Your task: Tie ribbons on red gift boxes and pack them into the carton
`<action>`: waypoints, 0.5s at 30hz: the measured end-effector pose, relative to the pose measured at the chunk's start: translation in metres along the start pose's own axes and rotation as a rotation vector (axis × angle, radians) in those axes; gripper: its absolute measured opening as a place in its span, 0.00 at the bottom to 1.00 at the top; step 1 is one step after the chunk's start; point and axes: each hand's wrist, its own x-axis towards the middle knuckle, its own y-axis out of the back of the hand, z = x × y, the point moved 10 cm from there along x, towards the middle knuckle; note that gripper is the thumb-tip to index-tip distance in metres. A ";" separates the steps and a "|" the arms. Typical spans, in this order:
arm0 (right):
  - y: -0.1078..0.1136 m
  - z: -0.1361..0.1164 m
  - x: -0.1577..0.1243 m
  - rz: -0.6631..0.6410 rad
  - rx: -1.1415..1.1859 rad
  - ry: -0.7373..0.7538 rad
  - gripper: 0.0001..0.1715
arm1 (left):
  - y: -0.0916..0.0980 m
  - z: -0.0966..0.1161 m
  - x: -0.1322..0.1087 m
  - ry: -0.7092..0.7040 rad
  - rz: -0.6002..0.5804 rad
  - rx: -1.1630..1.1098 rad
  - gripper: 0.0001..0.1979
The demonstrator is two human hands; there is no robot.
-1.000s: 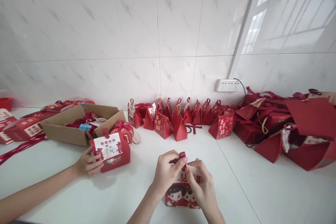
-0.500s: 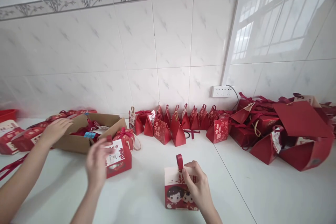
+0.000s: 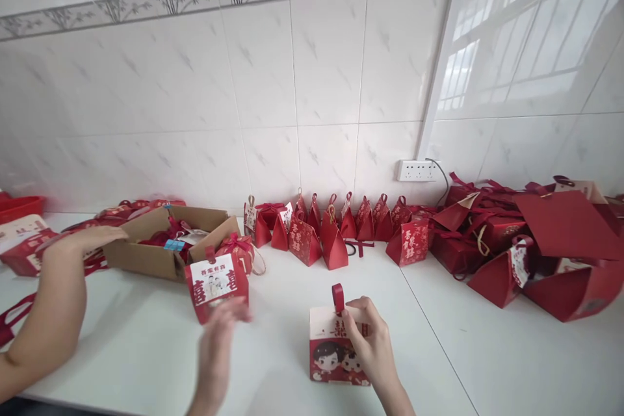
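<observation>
My right hand (image 3: 373, 341) pinches the top edge of a red and cream gift box (image 3: 326, 359) with cartoon faces, beside its upright ribbon loop. To the left, my left hand (image 3: 219, 351) is blurred, its fingers stretched toward the right with nothing in them. It is just in front of a red box with a white label (image 3: 213, 278), which stands before the cardboard carton.
A co-worker's hand (image 3: 97, 236) hangs left of the open cardboard carton (image 3: 141, 263). Several small red boxes (image 3: 334, 244) stand along the wall. At right lies a heap of larger red boxes (image 3: 560, 227). A socket strip (image 3: 416, 170) is on the wall.
My left hand has moved right and toward me, away from the white-labelled box, which now stands turned more to the front. The co-worker's arm has shifted left. My right hand keeps its hold.
</observation>
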 end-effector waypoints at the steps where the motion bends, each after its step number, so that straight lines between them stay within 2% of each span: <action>1: 0.000 0.001 0.000 -0.013 -0.016 0.000 0.15 | -0.030 -0.012 -0.020 0.043 -0.117 -0.007 0.25; 2: -0.001 0.001 0.000 -0.030 -0.029 0.000 0.15 | -0.056 -0.020 -0.038 0.064 -0.203 -0.015 0.29; 4: -0.001 0.002 -0.001 -0.049 -0.046 0.001 0.14 | -0.093 -0.032 -0.066 0.089 -0.276 -0.061 0.34; 6: 0.001 0.001 -0.002 -0.044 -0.057 0.008 0.13 | -0.120 -0.044 -0.087 0.161 -0.341 -0.081 0.33; 8: 0.002 0.000 -0.002 -0.040 -0.060 0.017 0.12 | -0.140 -0.054 -0.103 0.260 -0.416 -0.076 0.29; 11: 0.002 -0.002 -0.003 -0.050 -0.051 0.028 0.12 | -0.152 -0.056 -0.114 0.314 -0.475 -0.078 0.22; 15: 0.002 -0.002 -0.003 -0.042 -0.031 0.042 0.10 | -0.146 -0.052 -0.108 0.315 -0.454 -0.092 0.20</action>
